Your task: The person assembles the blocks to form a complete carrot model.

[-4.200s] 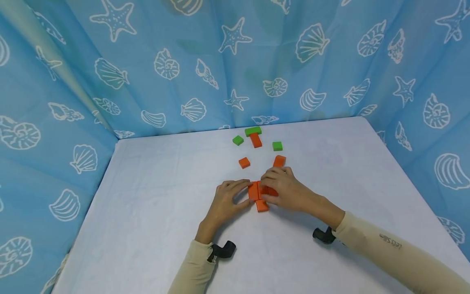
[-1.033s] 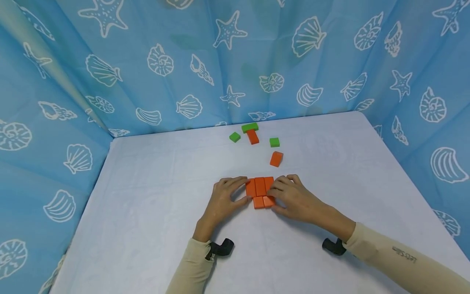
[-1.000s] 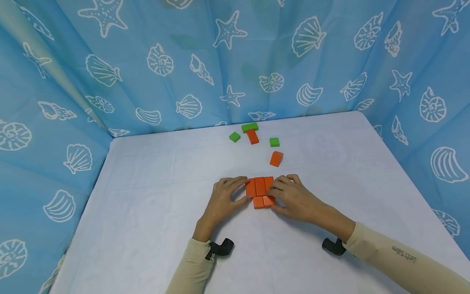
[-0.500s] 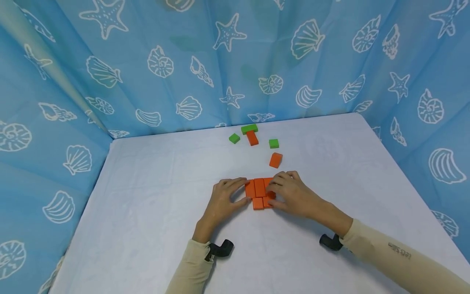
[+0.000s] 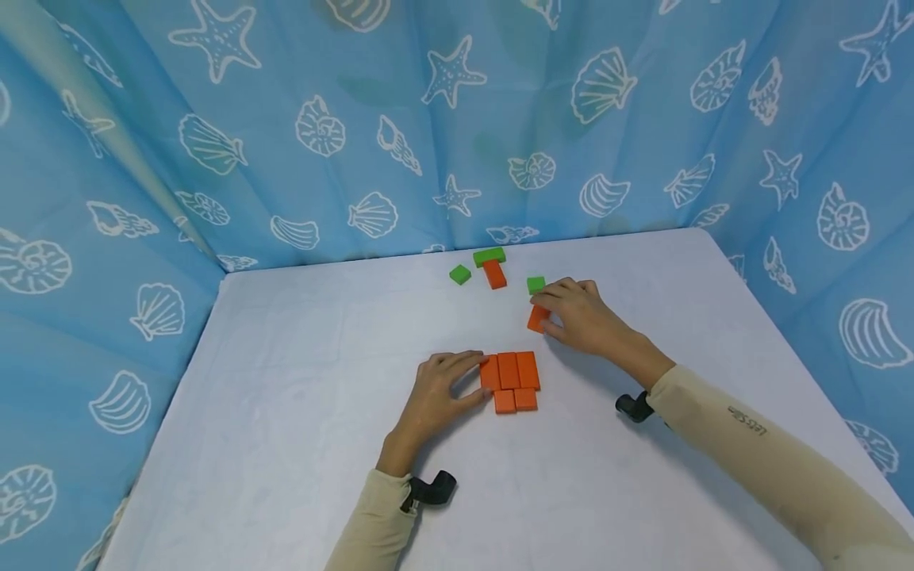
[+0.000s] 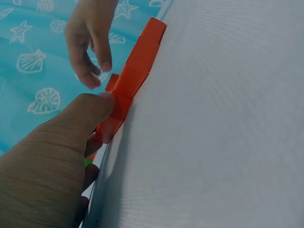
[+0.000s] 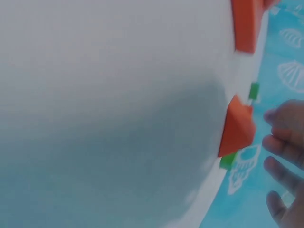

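Observation:
Several flat orange blocks [image 5: 508,371] lie pushed together on the white-covered table, longer ones behind and two smaller ones [image 5: 525,399] in front. My left hand [image 5: 439,398] pinches the leftmost orange block [image 5: 489,374] between thumb and fingers at its near and far ends. Farther back, my right hand [image 5: 581,319] is at a loose orange block [image 5: 537,319], partly covering it. In the right wrist view, the fingertips of that hand [image 7: 287,154] are spread and a gap shows between them and the orange block [image 7: 237,129].
Just beyond the loose block lies a green square block [image 5: 535,284]. Near the table's back edge are a long green block [image 5: 489,256], an orange block [image 5: 495,275] touching it, and a green square piece [image 5: 460,274]. A blue seashell curtain [image 5: 400,119] hangs behind.
A lone small orange block has joined the front row of the group. My right hand has since left the group and moved back to the loose orange block; the left hand stays put.

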### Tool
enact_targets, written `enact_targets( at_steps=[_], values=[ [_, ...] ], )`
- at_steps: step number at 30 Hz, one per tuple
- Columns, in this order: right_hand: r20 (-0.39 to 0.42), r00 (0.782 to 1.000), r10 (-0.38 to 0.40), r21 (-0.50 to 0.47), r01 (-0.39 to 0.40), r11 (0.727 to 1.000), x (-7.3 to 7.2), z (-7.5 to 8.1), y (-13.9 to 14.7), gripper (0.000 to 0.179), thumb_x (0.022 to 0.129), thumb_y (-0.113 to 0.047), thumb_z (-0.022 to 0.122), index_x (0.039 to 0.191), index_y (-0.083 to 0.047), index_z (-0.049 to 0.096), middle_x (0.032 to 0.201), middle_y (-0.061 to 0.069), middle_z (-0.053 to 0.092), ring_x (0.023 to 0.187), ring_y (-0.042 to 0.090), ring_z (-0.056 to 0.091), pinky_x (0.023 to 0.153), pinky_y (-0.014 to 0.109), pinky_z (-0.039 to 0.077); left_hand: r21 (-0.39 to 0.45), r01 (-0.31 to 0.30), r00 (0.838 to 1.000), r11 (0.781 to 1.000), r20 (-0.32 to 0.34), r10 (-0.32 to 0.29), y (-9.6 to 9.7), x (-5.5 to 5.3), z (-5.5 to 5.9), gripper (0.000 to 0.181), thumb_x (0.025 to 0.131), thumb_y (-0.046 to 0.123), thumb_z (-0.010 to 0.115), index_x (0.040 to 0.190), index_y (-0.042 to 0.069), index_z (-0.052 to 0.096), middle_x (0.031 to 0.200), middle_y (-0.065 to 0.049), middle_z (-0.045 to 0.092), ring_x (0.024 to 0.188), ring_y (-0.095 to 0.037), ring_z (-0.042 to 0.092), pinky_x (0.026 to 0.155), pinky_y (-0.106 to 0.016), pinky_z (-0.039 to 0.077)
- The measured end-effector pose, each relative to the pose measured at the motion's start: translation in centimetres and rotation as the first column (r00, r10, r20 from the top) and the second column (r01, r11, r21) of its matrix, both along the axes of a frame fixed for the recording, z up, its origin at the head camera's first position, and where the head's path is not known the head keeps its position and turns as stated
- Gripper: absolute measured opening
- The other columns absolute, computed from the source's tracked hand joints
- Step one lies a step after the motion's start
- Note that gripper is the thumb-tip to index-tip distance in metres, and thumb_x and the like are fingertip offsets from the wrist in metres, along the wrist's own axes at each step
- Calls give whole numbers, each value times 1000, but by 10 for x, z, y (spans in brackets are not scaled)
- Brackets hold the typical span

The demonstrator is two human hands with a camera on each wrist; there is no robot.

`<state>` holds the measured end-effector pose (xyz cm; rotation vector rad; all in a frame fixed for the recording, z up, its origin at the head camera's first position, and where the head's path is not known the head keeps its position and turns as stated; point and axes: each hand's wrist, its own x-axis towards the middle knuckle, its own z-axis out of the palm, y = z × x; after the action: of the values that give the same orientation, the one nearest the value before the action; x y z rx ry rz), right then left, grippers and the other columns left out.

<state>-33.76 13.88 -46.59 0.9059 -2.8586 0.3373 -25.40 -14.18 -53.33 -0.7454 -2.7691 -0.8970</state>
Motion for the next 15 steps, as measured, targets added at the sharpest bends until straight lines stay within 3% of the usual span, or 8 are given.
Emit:
enact_targets(
  at_steps=[4,9,15],
  values=[
    [64,998,-21,52,18,999,-10,-6,2,45,91,-19,73,134,-10,64,138,12,59,125,36,47,97,58,34,-19,3,1000,1000,1,-3,1,2,-4,53,92,46,69,140,25,60,143,7,56,125,-22,48,104,-47,36],
    [121,993,9,67,-17,998,-14,-9,4,45,92,-17,73,136,-13,63,141,12,56,123,36,51,97,56,38,-22,6,1000,1000,-18,-6,2,2,-4,53,93,45,69,140,24,60,143,7,56,124,-22,49,102,-47,37],
    [182,983,-3,-55,13,998,-15,-9,7,30,90,-9,74,116,-3,60,119,13,56,103,28,56,92,43,51,-22,-2,1000,1000,-12,1,-1,0,1,53,92,46,69,140,24,60,144,7,55,124,-21,48,103,-46,36]
  ],
)
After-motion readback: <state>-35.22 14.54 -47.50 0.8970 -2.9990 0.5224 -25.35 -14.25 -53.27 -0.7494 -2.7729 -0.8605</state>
